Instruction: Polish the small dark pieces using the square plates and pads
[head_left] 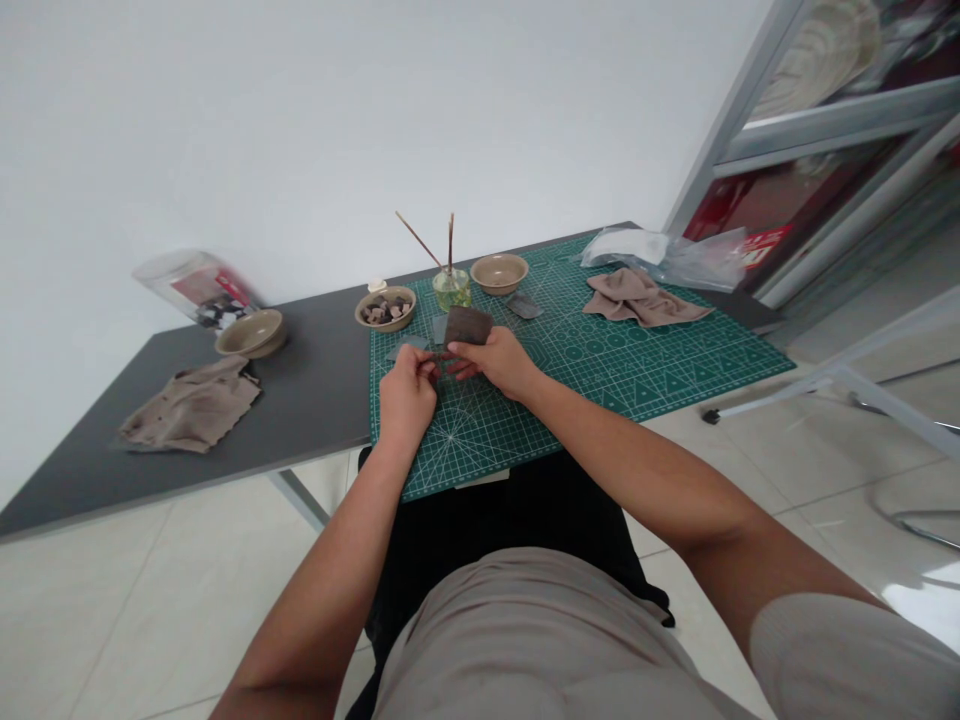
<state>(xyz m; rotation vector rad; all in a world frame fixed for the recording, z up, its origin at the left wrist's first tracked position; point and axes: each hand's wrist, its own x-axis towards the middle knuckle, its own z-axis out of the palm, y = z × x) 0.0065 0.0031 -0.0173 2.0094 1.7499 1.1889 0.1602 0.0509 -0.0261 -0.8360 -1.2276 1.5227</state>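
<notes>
My right hand (508,360) is closed on a dark brown, squarish piece (468,326) with a slightly curved top edge, tilted above the green cutting mat (517,430). What it is made of I cannot make out. My left hand (409,392) is beside it, fingers pinched together near the lower left of the piece; anything between them is hidden or too small to name. Grey sheets (407,347) lie on the mat just beyond my left hand. Farther back is another crumpled grey piece (523,305).
Behind my hands are a bowl of small brown and dark chunks (385,309), a glass jar with thin sticks (452,290) and a tan bowl (499,273). Brown cloth (637,297) and a plastic bag (675,255) lie right. Left are another bowl (252,334), cloth (191,405) and a clear container (191,285).
</notes>
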